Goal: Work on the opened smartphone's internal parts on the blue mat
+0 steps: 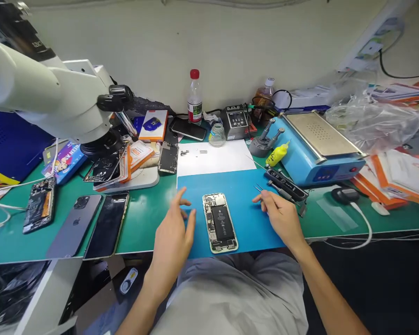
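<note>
An opened phone [220, 223] lies face up on the blue mat [195, 186], with its black battery [222, 222] and inner boards exposed. Just left of it, my left hand [174, 228] hovers with fingers apart and nothing in them. On the phone's other side, my right hand [281, 216] is closed around tweezers [258, 187]; only their thin twin tips show beyond the fingers. Behind the phone, a white sheet [216, 160] carries a few small metal parts [184, 152]. A removed phone screen [168, 157] rests at the sheet's left edge.
A microscope [66, 93] overhangs the left side. Two phones, one grey [77, 225] and one black [108, 225], lie below it. To the right are an electric screwdriver [286, 184], a yellow bottle [277, 154] and a blue heating plate [321, 153]. A glass jar [217, 135] stands behind.
</note>
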A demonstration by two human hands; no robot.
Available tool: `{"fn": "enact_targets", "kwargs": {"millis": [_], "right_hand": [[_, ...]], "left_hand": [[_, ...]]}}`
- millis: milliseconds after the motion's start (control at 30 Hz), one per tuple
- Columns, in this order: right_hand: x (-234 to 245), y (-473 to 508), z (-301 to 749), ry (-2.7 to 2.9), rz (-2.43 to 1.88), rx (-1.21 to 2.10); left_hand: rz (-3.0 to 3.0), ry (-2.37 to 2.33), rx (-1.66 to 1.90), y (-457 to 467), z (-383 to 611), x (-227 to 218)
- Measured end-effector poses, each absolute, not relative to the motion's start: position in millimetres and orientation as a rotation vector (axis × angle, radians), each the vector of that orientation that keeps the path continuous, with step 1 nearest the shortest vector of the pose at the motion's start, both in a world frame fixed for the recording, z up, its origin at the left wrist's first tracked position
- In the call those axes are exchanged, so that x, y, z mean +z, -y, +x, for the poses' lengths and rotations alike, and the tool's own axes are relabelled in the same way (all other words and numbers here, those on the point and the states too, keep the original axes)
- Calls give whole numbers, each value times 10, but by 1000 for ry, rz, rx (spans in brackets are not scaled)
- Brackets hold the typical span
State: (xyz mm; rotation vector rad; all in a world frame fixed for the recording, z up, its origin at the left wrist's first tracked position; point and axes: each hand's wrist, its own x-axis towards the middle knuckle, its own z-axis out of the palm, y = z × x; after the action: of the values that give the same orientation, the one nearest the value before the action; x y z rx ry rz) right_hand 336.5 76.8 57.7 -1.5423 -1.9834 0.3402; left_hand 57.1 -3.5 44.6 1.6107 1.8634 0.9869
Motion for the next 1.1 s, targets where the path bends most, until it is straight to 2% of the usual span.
{"fn": "enact_targets", "kwargs": {"millis": [133,333,600,767,933,1100], "right_hand": [[486,-826,3364,2024,-1490,315],[338,-794,3442,2087,-1360,236],[321,-781,3424,2030,-1355,334],[478,-365,3619,1966,-1288,433],[698,589,4484,1719,-1604,429],[906,1824,5652,1340,-2117,176]], "left_hand": [[1921,-2083,609,192,1017,516],[1991,-2405,417,180,1687,361],[1926,-2101,441,92,1412,231],[1985,-1915,443,50,1023,183],[1815,-1764,231,-9,835,297],[1781,-1909,168,-102,997,348]]}}
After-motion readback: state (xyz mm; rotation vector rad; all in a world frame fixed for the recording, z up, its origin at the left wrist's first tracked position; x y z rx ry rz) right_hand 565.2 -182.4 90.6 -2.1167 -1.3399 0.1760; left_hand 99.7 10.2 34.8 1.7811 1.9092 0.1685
